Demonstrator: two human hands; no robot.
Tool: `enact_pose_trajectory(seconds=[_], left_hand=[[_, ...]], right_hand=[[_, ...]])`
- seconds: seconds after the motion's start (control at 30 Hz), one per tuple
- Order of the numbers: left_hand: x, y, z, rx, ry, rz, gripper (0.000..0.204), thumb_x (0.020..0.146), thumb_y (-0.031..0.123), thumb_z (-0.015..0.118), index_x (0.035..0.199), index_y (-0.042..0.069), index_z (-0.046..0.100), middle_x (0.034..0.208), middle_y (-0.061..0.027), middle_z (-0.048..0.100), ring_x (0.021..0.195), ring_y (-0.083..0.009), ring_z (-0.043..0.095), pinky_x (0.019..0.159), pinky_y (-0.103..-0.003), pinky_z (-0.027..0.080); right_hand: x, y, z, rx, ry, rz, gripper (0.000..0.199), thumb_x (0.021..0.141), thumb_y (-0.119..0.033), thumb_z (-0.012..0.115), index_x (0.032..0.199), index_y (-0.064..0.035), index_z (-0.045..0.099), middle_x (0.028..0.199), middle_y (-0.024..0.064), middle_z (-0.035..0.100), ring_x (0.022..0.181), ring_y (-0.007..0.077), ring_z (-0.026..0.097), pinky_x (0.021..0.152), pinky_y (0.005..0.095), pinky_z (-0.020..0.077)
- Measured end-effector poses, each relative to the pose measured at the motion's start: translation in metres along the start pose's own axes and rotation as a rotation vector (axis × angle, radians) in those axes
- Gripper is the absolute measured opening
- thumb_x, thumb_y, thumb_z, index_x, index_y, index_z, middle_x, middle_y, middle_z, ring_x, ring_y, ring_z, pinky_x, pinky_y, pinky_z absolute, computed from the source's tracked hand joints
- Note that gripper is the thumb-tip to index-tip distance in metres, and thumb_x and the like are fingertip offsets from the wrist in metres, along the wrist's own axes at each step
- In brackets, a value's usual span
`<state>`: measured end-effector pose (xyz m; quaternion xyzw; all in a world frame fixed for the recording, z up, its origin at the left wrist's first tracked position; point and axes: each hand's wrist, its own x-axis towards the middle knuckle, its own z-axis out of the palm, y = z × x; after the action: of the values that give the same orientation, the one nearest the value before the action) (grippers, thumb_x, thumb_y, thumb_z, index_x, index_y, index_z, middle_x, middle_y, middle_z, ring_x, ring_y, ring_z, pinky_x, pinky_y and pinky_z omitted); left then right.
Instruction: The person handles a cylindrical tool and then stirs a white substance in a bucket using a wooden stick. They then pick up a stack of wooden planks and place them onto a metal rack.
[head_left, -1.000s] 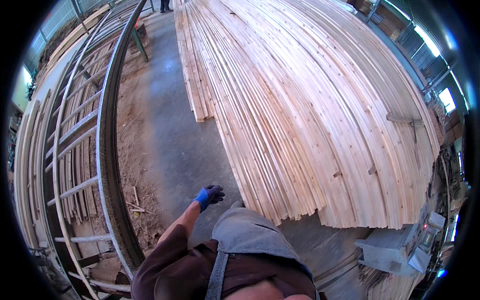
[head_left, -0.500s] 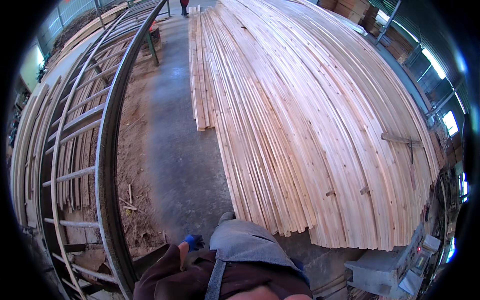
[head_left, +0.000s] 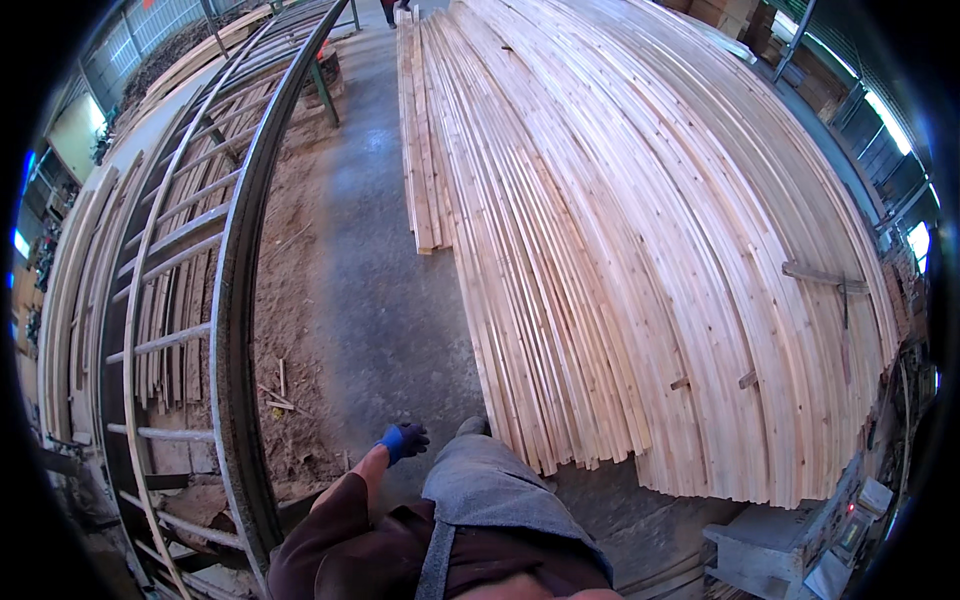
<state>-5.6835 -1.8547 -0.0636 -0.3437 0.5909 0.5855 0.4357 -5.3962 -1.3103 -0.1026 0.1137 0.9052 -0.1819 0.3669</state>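
Item 1, far left, 9 o'clock: long pale boards [head_left: 70, 300] lying lengthwise beside the rack, partly in shadow.

Item 2, 9 to 10 o'clock: curved metal rack [head_left: 232, 290], dark heavy rail with lighter cross-rungs like a ladder; thin wooden slats [head_left: 180, 320] lie under the rungs.

Item 3, just right of the rack: strip of sawdust and dirt [head_left: 290, 300], small wood scraps [head_left: 275, 390] scattered at its lower end.

Item 4, centre, 12 to 6 o'clock: bare grey concrete floor [head_left: 375, 260], running as an aisle.

Item 5, 6 to 7 o'clock: left hand [head_left: 403, 440] in a blue glove, dark sleeve pushed back from the wrist. Fingers curled loosely, gripping nothing, hanging free above the floor, touching no object. Nearest things: the person's grey trouser leg [head_left: 490, 490] just beside it, and the near end of the stack.

Item 6, right hand: out of sight.

Item 7, 12 to 4 o'clock: broad stack of pale sawn planks [head_left: 650, 250], laid lengthwise, near ends ragged. A few short dark wood pieces [head_left: 820, 275] rest on top, right side.

Item 8, 5 o'clock: grey metal machine part [head_left: 790, 550], partly cut off.
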Motion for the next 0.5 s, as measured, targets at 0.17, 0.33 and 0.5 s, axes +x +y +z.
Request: enact_pose_trajectory(seconds=[0.17, 0.33, 0.5], left_hand=[[-0.013, -0.011, -0.006, 0.021, -0.002, -0.021, 0.038, 0.101, 0.045, 0.055, 0.123, 0.015, 0.065, 0.108, -0.0081, 0.077, 0.087, -0.0255, 0.075, 0.068, -0.039, 0.053], [-0.020, -0.044, -0.003, 0.022, 0.016, -0.120, 0.040, 0.102, 0.047, 0.054, 0.123, 0.016, 0.065, 0.112, -0.0076, 0.077, 0.093, -0.0268, 0.075, 0.073, -0.043, 0.054], [-0.028, -0.065, 0.007, -0.007, -0.003, -0.119, 0.042, 0.102, 0.049, 0.053, 0.123, 0.015, 0.065, 0.116, -0.0088, 0.075, 0.097, -0.0264, 0.074, 0.077, -0.043, 0.053]], right_hand=[[0.001, 0.003, 0.006, -0.003, -0.015, 0.010, 0.030, 0.090, -0.035, 0.061, 0.113, -0.0188, 0.073, 0.107, 0.0120, 0.074, 0.101, 0.0342, 0.071, 0.085, 0.0477, 0.0563], [0.006, 0.010, 0.012, -0.018, -0.037, 0.005, 0.030, 0.091, -0.036, 0.060, 0.112, -0.0199, 0.073, 0.108, 0.0115, 0.074, 0.101, 0.0345, 0.071, 0.085, 0.0484, 0.0560], [0.010, 0.026, 0.021, -0.052, -0.041, -0.009, 0.031, 0.091, -0.037, 0.059, 0.112, -0.0210, 0.074, 0.109, 0.0111, 0.074, 0.102, 0.0348, 0.070, 0.086, 0.0491, 0.0557]])
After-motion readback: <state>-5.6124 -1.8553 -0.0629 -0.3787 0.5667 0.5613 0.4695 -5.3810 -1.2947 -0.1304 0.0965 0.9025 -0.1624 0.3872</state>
